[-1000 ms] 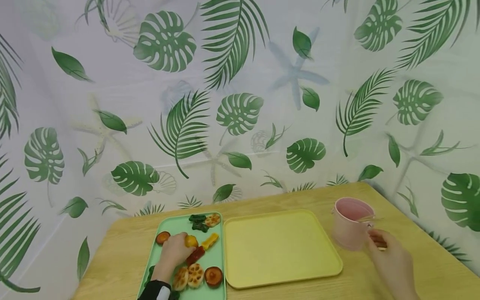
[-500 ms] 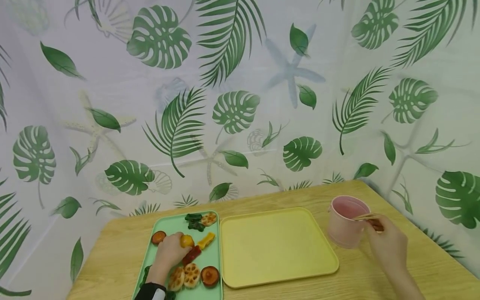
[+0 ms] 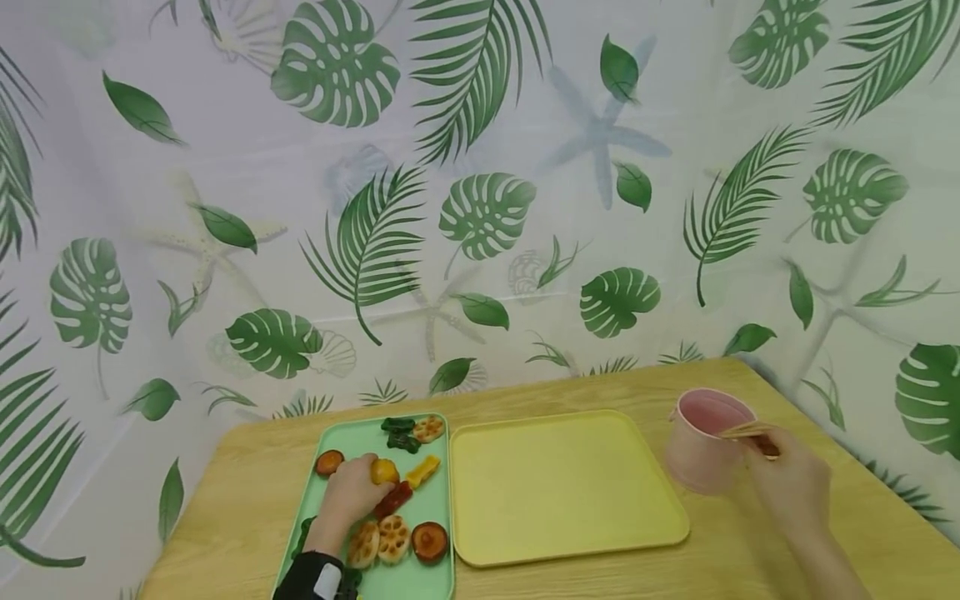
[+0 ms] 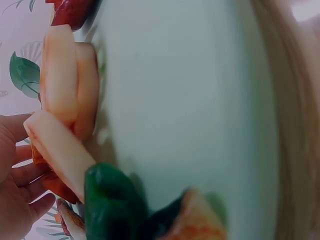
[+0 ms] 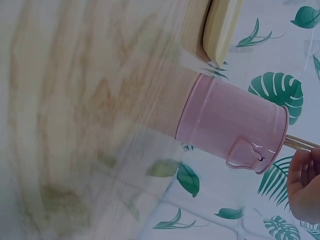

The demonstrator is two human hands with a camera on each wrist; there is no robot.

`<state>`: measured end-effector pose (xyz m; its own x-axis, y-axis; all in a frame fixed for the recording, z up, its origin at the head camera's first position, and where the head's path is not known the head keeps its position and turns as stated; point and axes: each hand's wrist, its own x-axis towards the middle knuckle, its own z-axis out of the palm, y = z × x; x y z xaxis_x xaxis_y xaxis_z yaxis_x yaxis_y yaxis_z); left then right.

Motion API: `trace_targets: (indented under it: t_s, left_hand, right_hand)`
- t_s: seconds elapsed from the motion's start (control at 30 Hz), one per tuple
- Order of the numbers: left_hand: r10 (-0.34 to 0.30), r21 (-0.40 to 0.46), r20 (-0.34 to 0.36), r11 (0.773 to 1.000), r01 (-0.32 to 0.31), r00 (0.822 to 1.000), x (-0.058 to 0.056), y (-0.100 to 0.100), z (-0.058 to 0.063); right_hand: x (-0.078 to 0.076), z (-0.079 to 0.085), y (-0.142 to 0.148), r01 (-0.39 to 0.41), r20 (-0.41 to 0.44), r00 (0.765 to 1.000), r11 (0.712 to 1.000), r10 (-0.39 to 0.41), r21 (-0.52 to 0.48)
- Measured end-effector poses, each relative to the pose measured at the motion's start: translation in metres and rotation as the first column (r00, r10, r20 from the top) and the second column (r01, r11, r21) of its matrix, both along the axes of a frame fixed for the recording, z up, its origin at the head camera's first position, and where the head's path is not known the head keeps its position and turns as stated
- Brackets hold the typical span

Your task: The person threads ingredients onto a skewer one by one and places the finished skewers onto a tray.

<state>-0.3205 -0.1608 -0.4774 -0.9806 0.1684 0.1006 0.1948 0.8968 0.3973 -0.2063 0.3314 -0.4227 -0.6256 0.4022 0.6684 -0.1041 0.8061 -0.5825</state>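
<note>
Over the past second the right hand (image 3: 791, 483) has risen from beside the pink bucket (image 3: 697, 457) to the level of its rim, and the thin sticks (image 3: 746, 430) now reach from the fingers across that rim; judging by this, the work has come to the sticks being in hand. The right hand pinches them between thumb and fingers, and at least two show. The bucket, the only one, stands near the right edge of the tabletop (image 3: 225, 517). The left hand (image 3: 351, 487) has barely shifted over the green tray (image 3: 337, 439), where it pinches one rounded orange-yellow piece (image 3: 385, 472); whether that is clear of the tray's floor I cannot tell, as the fingers hide its underside. There are two trays, the yellow tray (image 3: 562, 492) lying just beside the green tray's right edge. On the green one I count one red piece (image 3: 397, 498) by the left thumb, one yellow strip (image 3: 422, 472), two brown mushrooms (image 3: 430, 542), one near each side edge, and three lotus slices (image 3: 393, 539), one by the far right corner and two toward the near edge, plus at least four dark green pieces (image 3: 403, 442), two near the far edge.
</note>
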Motion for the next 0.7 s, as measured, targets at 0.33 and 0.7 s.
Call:
trace_targets:
  t_s: [0.33,0.7]
  left_hand:
    - [0.016,0.031,-0.076,0.999,-0.013,0.997,0.004,0.008,-0.007]
    - [0.053,0.201,-0.103,0.979,-0.031,0.993,0.008,0.002,-0.005]
  right_hand:
    - [0.015,0.01,0.012,0.025,-0.192,0.981,0.999,-0.02,0.022]
    - [0.051,0.055,0.004,0.05,-0.302,0.947,0.978,-0.111,-0.203]
